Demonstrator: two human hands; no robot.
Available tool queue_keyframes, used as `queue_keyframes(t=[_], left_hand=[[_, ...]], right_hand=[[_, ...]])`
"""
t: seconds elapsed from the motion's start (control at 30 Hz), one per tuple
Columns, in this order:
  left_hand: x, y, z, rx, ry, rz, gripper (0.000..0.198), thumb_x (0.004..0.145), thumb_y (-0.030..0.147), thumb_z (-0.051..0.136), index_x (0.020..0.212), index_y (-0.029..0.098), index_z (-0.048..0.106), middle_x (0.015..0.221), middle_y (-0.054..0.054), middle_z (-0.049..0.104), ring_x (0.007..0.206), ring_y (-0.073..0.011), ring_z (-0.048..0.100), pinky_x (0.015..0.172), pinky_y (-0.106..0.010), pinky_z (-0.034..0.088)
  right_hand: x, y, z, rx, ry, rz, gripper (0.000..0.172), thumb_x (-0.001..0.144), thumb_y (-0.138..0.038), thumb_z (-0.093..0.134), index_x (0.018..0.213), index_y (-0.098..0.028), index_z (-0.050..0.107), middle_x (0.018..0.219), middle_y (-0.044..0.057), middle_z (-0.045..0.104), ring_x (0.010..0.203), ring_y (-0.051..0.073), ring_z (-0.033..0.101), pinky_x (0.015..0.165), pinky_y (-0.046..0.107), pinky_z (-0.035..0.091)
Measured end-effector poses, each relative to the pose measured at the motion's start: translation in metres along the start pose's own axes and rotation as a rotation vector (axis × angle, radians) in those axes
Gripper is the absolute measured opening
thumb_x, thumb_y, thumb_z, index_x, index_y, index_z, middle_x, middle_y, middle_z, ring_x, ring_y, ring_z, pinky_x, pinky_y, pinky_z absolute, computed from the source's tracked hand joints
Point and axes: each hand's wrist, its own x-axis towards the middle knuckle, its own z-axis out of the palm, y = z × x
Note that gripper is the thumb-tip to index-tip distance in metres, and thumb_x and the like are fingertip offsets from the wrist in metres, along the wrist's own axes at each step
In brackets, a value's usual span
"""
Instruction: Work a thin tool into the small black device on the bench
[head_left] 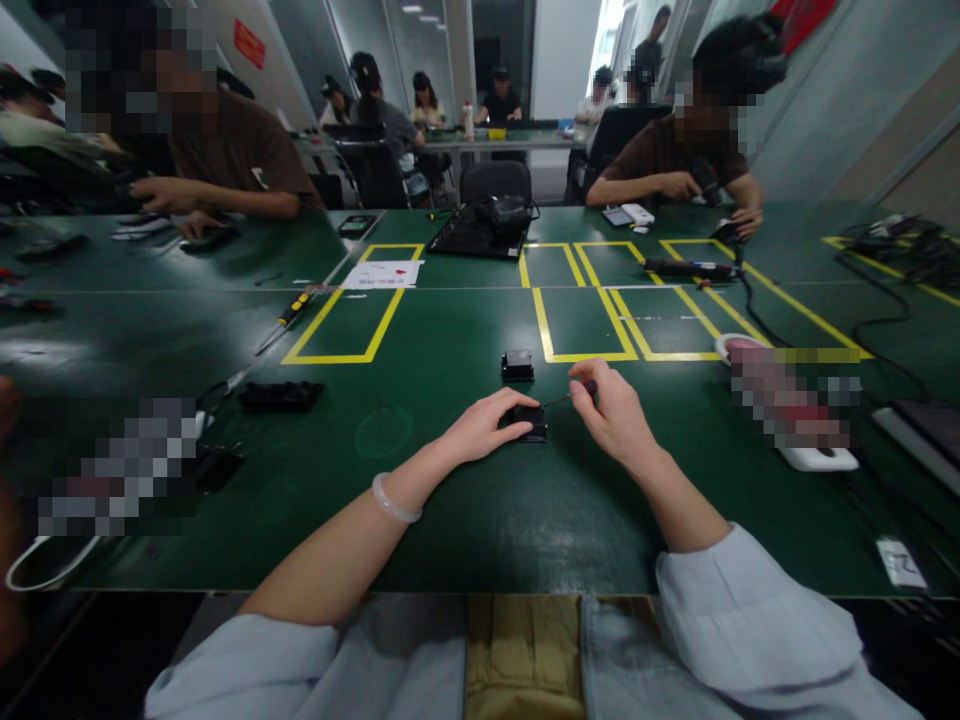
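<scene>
My left hand rests on the green table with its fingers curled over a small black part, holding it down. My right hand is closed in a pinch on a thin dark screwdriver whose tip points left toward that part. A second small black part lies just beyond, untouched. A pale bangle sits on my left wrist.
Yellow taped rectangles mark the table ahead. A black tray lies at left, a screwdriver farther back, a white paper, a laptop. Cables run right. Other people work across the table.
</scene>
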Motion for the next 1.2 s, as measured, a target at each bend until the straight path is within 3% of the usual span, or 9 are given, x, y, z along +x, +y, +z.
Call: queue_keyframes(t=[0.2,0.57,0.83,1.07,1.2], left_hand=[[-0.0004,0.0015,-0.0011,-0.003,-0.001,0.011,0.032,0.093,0.037,0.052,0.123,0.023,0.055,0.116,-0.006,0.060,0.107,-0.0216,0.057,0.094,-0.034,0.044],[-0.0003,-0.0003,0.0004,-0.002,0.005,0.013,0.033,0.094,0.038,0.051,0.123,0.023,0.055,0.116,-0.006,0.060,0.108,-0.0218,0.057,0.094,-0.035,0.044],[-0.0005,0.0015,-0.0008,0.004,0.001,0.013,0.033,0.094,0.037,0.052,0.123,0.023,0.056,0.116,-0.006,0.060,0.107,-0.0216,0.057,0.095,-0.034,0.043],[-0.0006,0.0010,-0.0003,0.001,0.005,0.009,0.032,0.093,0.037,0.052,0.122,0.023,0.056,0.116,-0.006,0.060,0.108,-0.0219,0.057,0.094,-0.035,0.044],[-0.0005,0.0014,-0.0008,0.002,0.003,0.010,0.032,0.093,0.038,0.051,0.122,0.023,0.056,0.116,-0.006,0.060,0.107,-0.0220,0.057,0.095,-0.035,0.044]], right_hand=[[-0.0001,0.0021,0.0013,0.017,0.016,0.009,0.018,0.095,-0.036,0.042,0.096,-0.022,0.052,0.085,0.006,0.064,0.078,0.020,0.058,0.073,0.033,0.043],[0.0006,0.0034,0.0031,-0.021,0.042,0.009,0.013,0.089,-0.026,0.043,0.098,-0.020,0.051,0.078,0.004,0.061,0.070,0.019,0.056,0.070,0.032,0.042],[0.0002,0.0034,0.0018,-0.013,0.005,0.031,0.021,0.093,-0.041,0.045,0.092,-0.022,0.053,0.080,0.005,0.063,0.072,0.020,0.055,0.069,0.031,0.042],[0.0007,0.0011,0.0024,0.012,0.036,0.006,0.015,0.091,-0.029,0.042,0.099,-0.021,0.053,0.080,0.005,0.063,0.073,0.019,0.058,0.071,0.032,0.043],[0.0012,-0.0010,0.0000,0.004,0.016,0.003,0.015,0.092,-0.031,0.043,0.097,-0.021,0.052,0.081,0.005,0.064,0.072,0.019,0.057,0.072,0.032,0.042]])
